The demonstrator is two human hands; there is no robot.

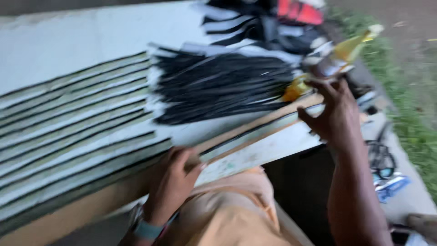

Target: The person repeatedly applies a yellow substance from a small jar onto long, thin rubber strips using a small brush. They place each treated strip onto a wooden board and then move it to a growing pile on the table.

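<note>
My left hand (174, 180) grips the near edge of a white work board (255, 152) that lies across my lap. Rows of pale strips (68, 123) with dark gaps lie on the left part of the board. A fanned stack of black strips (223, 86) sits in the middle. My right hand (334, 114) is raised at the board's right end, fingers curled around a yellow squeeze bottle (337, 57) with a pale nozzle pointing up to the right. The picture is blurred by motion.
More black-and-white pieces and something red (298, 11) lie at the far end of the board. On the ground to the right are a pair of scissors (380, 159), a blue packet (391, 187) and grass (409, 91). My orange clothing (232, 209) is below.
</note>
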